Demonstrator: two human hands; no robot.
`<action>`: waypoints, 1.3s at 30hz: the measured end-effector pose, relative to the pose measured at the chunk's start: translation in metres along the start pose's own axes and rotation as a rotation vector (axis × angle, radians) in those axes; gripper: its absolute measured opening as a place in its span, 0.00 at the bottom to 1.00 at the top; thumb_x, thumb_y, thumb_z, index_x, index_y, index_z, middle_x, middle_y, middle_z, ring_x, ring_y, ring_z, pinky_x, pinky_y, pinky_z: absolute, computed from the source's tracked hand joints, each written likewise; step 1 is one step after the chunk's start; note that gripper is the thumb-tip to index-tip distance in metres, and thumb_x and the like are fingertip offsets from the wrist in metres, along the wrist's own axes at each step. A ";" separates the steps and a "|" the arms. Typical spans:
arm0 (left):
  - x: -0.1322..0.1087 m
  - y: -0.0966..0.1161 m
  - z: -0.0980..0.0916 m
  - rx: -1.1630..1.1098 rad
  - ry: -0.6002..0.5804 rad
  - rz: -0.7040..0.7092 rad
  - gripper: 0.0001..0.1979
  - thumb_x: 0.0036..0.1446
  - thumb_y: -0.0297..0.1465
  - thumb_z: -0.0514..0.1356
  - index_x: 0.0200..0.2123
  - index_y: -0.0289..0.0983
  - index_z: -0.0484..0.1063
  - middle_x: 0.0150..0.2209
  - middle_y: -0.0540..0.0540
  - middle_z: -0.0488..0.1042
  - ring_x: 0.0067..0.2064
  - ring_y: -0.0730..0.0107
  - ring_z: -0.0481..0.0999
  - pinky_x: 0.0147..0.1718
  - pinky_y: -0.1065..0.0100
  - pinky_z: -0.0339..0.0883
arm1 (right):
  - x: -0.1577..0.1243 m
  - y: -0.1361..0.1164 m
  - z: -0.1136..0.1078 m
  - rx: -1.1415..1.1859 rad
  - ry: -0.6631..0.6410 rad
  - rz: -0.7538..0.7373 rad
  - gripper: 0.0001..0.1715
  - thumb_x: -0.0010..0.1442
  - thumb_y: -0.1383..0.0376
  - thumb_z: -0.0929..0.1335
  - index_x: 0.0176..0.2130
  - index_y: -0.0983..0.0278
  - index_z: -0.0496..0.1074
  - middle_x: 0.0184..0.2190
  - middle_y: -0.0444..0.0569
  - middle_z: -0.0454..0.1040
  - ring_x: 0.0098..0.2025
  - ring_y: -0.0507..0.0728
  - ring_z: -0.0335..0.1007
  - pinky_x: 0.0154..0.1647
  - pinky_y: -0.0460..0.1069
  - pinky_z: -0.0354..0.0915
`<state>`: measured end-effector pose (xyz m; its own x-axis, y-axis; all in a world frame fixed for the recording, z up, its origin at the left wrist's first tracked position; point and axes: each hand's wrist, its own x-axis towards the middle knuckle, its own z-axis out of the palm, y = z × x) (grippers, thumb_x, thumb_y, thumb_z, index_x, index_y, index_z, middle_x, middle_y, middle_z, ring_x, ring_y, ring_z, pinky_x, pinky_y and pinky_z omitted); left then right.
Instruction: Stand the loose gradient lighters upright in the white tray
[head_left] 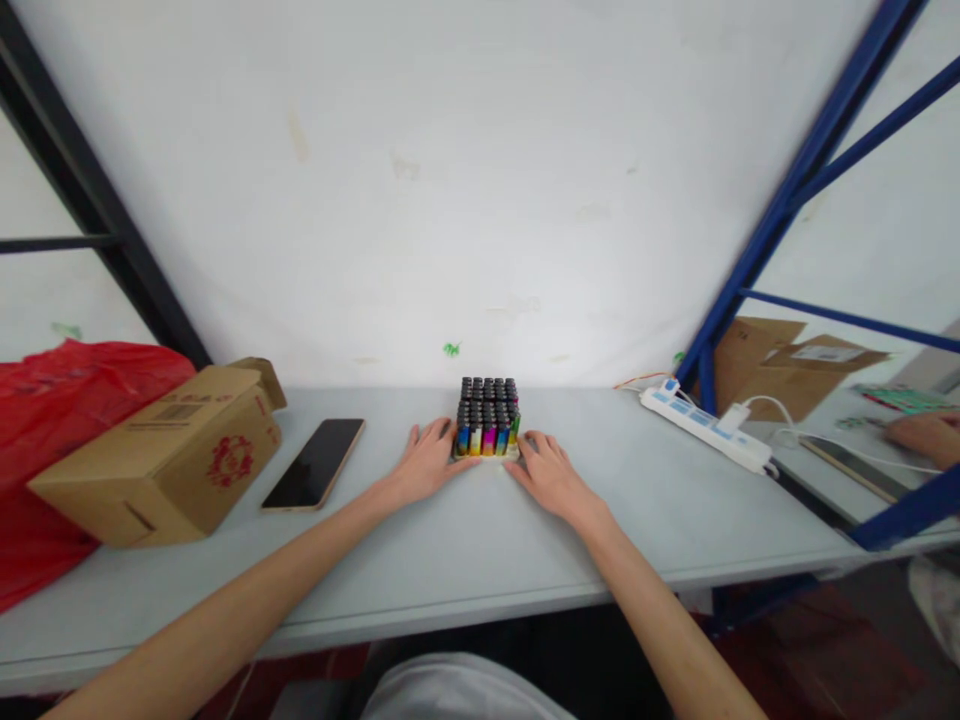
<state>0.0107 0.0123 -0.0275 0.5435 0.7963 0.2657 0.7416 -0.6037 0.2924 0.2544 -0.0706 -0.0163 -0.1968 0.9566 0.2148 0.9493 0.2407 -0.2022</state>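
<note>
Several lighters (pixel 489 415) with black tops and brightly coloured bodies stand upright in close rows. Under them is a shallow pale tray (pixel 491 458), mostly hidden, resting on the table (pixel 495 540). My left hand (pixel 429 462) lies along the tray's left side, its thumb at the front left corner. On the opposite side, my right hand (pixel 553 475) has its thumb at the front right corner and its fingers along the edge. Between them the two hands grip the tray; the fingertips' exact contact is partly hidden.
To the left are a smartphone (pixel 315 465), a brown cardboard box (pixel 169 450) and a red plastic bag (pixel 45 440). A white power strip (pixel 705 425) with plugs lies to the right, by a blue metal frame (pixel 787 200). Beyond it shows another person's hand (pixel 926 437).
</note>
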 end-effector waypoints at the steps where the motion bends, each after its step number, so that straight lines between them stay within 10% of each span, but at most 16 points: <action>1: 0.001 0.000 0.001 -0.010 -0.011 -0.002 0.36 0.67 0.54 0.56 0.69 0.40 0.58 0.66 0.31 0.63 0.68 0.43 0.62 0.66 0.34 0.45 | 0.000 0.002 0.001 0.005 0.004 -0.004 0.29 0.73 0.54 0.61 0.65 0.68 0.66 0.63 0.65 0.65 0.64 0.71 0.59 0.64 0.63 0.59; 27: 0.005 0.007 -0.004 -0.037 -0.026 -0.015 0.34 0.65 0.51 0.57 0.68 0.41 0.60 0.69 0.34 0.63 0.69 0.42 0.62 0.68 0.32 0.41 | 0.011 0.024 0.011 0.242 0.037 -0.091 0.43 0.68 0.40 0.64 0.65 0.69 0.67 0.65 0.68 0.64 0.67 0.71 0.59 0.69 0.63 0.54; 34: 0.028 -0.014 -0.001 -1.055 0.179 -0.329 0.33 0.55 0.53 0.64 0.58 0.41 0.74 0.70 0.41 0.65 0.74 0.47 0.53 0.73 0.49 0.41 | 0.039 0.041 -0.001 0.947 0.072 0.094 0.39 0.66 0.35 0.60 0.55 0.58 0.78 0.64 0.53 0.72 0.68 0.67 0.62 0.72 0.62 0.52; 39: 0.070 -0.009 0.015 -1.367 0.331 -0.402 0.26 0.60 0.52 0.61 0.55 0.43 0.75 0.69 0.45 0.67 0.74 0.54 0.55 0.71 0.54 0.47 | 0.099 0.030 0.009 1.444 0.265 0.371 0.34 0.62 0.36 0.64 0.54 0.53 0.75 0.66 0.48 0.69 0.68 0.64 0.62 0.70 0.63 0.56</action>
<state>0.0475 0.0742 -0.0252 0.1414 0.9852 0.0968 -0.2271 -0.0629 0.9718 0.2612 0.0332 -0.0099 0.1903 0.9791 0.0715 -0.1446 0.1000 -0.9844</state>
